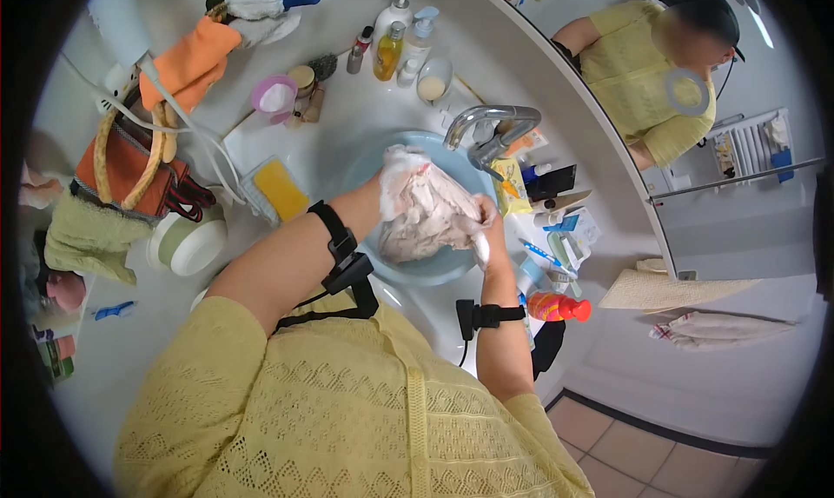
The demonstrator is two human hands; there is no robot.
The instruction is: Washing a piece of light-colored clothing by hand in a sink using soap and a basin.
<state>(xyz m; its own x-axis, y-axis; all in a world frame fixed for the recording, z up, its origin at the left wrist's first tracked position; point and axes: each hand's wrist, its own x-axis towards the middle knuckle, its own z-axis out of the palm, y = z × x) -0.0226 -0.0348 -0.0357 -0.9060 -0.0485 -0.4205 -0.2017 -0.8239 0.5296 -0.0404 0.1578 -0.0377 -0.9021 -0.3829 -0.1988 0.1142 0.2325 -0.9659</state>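
A wet, crumpled white cloth (pixel 430 211) with foamy suds hangs bunched over a pale blue plastic basin (pixel 417 273). My left hand (pixel 380 184) holds up its upper left side; the cloth covers most of that hand and hides the fingers. At the lower right my right hand (pixel 487 214) grips the cloth's edge, and a twisted end hangs past the wrist. The basin stands in a white washbasin, under a chrome faucet (pixel 502 117). No running water shows at the spout.
Pump bottles (pixel 393 19) and a purple cup (pixel 275 99) stand at the back. Left lie a yellow sponge (pixel 280 188) and a white-green bowl (pixel 195 240). Along the right are a toothbrush (pixel 547 255) and a red-capped bottle (pixel 557 307). A hair-dryer cord (pixel 182 107) hangs at left; a mirror (pixel 651 107) borders the right.
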